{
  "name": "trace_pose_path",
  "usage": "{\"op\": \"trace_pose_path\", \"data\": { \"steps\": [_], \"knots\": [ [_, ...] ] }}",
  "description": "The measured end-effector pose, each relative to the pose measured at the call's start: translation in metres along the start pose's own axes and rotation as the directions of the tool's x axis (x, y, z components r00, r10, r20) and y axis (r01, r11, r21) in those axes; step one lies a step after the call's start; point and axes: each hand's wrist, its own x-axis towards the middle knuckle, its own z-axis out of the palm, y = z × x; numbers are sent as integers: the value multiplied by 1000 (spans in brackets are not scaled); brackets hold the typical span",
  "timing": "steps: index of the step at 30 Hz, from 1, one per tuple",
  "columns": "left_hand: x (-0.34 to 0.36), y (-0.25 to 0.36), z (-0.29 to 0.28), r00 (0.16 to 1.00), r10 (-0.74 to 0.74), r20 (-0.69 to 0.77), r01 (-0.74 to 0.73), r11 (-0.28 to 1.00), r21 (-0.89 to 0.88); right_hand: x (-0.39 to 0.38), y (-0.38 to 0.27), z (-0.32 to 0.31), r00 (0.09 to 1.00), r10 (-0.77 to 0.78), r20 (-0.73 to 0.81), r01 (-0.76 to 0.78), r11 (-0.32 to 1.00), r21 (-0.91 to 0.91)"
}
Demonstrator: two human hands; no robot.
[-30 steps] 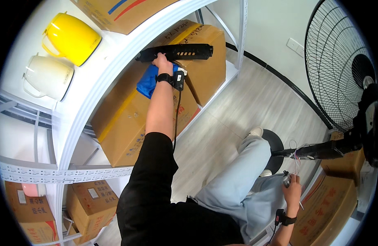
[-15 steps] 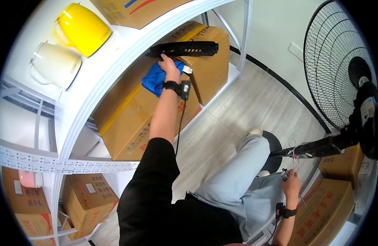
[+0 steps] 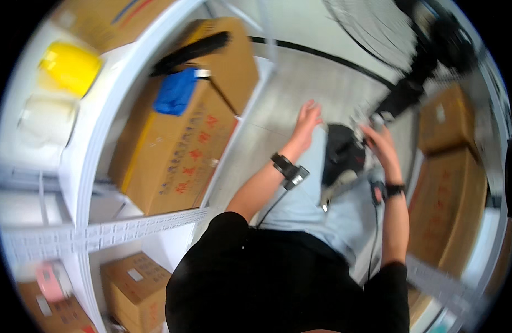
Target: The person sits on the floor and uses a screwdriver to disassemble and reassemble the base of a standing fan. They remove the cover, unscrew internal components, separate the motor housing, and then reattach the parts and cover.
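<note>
My long black part (image 3: 190,54) is lying slanted on the cartons (image 3: 234,64), well left of the fan stand (image 3: 403,99); one bump and it could probably slide off. Nearer the stand, my left hand (image 3: 307,125) is empty, fingers apart. Right beside the stand, pale blurry strands (image 3: 358,121) might snag if my right hand (image 3: 381,146) yanks; it's curled by a grey piece (image 3: 385,116), can't tell if clamped on it tbh.

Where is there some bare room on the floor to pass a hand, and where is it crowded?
Bare floor shows between the large cartons at left, the black skirting and the left hand. It is crowded around the right hand, with the fan's pole, round base and legs close together.
</note>
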Motion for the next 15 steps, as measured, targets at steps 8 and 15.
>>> {"op": "trace_pose_path", "data": {
  "steps": [8, 15],
  "knots": [
    [5, -39, 34, 867, -230, 442, 303, 948, -100, 5, 53, 27, 990, 124, -68, -102, 959, 263],
    [14, -53, 32, 879, -296, 373, 311, 950, 22, 6, 88, 23, 979, 152, -135, -106, 950, 294]
  ]
}}
